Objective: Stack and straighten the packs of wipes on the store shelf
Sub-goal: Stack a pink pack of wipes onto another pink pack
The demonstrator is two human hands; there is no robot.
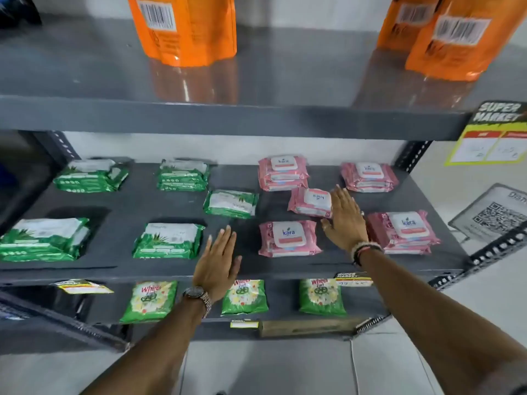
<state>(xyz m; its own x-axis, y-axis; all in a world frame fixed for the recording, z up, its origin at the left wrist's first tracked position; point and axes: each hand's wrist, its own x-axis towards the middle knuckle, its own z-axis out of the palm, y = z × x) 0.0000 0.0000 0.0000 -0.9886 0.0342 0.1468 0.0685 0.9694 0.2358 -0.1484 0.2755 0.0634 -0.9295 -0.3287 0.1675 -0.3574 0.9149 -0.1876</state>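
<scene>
On the middle shelf [176, 269] the green packs fill the left half: a stack at the front left corner [42, 240], one at its 1 o'clock [91, 175], a front stack near the middle [168, 242] and another behind it [183, 175]. A single green pack [230, 203] lies skewed and alone at 1 o'clock from the left hand [218, 265]. That hand hovers flat over the front lip, fingers spread, grasping nothing.

Right of it come the pink packs: a front stack [289, 238], a rear stack [283, 173], and between them a loose pink pack [310, 202], turned so its label reads upside down. The right hand [346, 220] is open too, palm down, its fingertips at that pack's right edge; whether they touch I cannot tell. At its 1 o'clock sits another rear stack [368, 177], at 3 o'clock the front right stack [403, 232].

The risk, I judge, lies in sliding rather than lifting: the slick wrappers could let a shoved pack skate into the neighbouring stacks and knock their top packs askew, and the right wrist passes close enough to the front right stack to brush it toward the edge.
</scene>
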